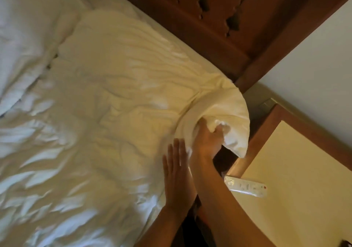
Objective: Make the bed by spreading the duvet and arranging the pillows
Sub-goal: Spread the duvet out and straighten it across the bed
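A white, wrinkled duvet (pixel 106 98) covers most of the bed. Its near right corner (pixel 230 113) is bunched and lifted over the bed's edge, beside the headboard. My right hand (pixel 208 142) grips that bunched corner, fingers curled into the fabric. My left hand (pixel 176 172) lies flat with straight fingers on the duvet just left of the right wrist, at the bed's edge. A white pillow (pixel 24 37) lies at the upper left, partly out of frame.
A carved dark wooden headboard (pixel 219 18) runs along the top right. A cream-topped bedside table (pixel 297 170) with a wooden rim stands right of the bed, a white remote control (pixel 245 186) on its near edge. A white wall (pixel 320 65) is behind.
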`<state>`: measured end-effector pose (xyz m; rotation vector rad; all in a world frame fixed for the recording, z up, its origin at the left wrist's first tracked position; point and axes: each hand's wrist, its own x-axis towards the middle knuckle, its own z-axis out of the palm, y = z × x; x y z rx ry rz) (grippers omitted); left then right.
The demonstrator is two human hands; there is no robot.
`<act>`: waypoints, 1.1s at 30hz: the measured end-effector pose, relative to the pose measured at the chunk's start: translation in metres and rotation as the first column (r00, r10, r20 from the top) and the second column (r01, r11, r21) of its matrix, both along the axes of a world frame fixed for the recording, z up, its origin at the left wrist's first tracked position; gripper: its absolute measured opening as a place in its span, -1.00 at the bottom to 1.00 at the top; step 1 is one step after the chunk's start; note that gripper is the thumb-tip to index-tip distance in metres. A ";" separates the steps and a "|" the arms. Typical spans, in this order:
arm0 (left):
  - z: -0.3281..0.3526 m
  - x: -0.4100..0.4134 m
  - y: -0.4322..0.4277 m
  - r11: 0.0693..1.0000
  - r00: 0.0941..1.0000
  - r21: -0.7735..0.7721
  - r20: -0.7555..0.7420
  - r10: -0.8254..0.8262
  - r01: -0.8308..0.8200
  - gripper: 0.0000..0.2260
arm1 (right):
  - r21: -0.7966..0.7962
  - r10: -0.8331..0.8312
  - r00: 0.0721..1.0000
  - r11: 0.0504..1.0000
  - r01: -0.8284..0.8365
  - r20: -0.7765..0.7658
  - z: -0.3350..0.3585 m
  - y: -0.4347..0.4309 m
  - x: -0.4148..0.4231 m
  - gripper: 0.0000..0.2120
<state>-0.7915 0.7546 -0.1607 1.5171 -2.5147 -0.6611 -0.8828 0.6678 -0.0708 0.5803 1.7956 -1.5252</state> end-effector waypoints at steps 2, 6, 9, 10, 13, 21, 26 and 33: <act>0.007 0.009 -0.013 0.962 0.955 0.105 -0.136 0.265 -0.252 -0.32 | 0.150 0.368 0.902 0.928 -0.341 -0.227 0.013 -0.009 0.023 -0.52; 0.038 0.034 -0.050 0.819 0.764 0.246 -0.297 0.573 -0.519 -0.65 | 0.053 0.726 0.585 0.643 -0.764 -0.362 0.031 -0.040 0.078 -0.78; 0.051 0.061 -0.078 0.732 0.636 0.272 -0.367 0.679 -0.624 -0.78 | 0.042 0.718 0.481 0.576 -0.816 -0.504 0.037 -0.049 0.091 -0.80; 0.055 0.073 -0.087 0.721 0.632 0.240 -0.358 0.688 -0.650 -0.75 | 0.064 0.672 0.452 0.595 -0.801 -0.587 0.037 -0.050 0.093 -0.83; 0.063 0.105 -0.117 0.725 0.631 0.188 -0.381 0.675 -0.662 -0.59 | 0.301 0.563 0.198 0.668 -0.680 -0.803 0.028 -0.064 0.093 -0.89; 0.061 0.170 -0.188 0.741 0.676 0.042 -0.375 0.634 -0.670 -0.66 | 0.461 0.569 0.051 0.713 -0.528 -0.821 0.039 -0.161 0.084 -0.54; 0.051 0.209 -0.215 0.669 0.612 0.248 -0.274 0.742 -0.700 -0.69 | 0.773 0.936 -0.147 0.167 -0.612 -0.319 0.025 -0.232 0.090 -0.34; 0.042 0.214 -0.239 0.492 0.490 0.349 -0.102 0.866 -0.797 -0.54 | 0.765 0.854 -0.199 0.296 -0.572 -0.480 0.023 -0.278 0.124 -0.51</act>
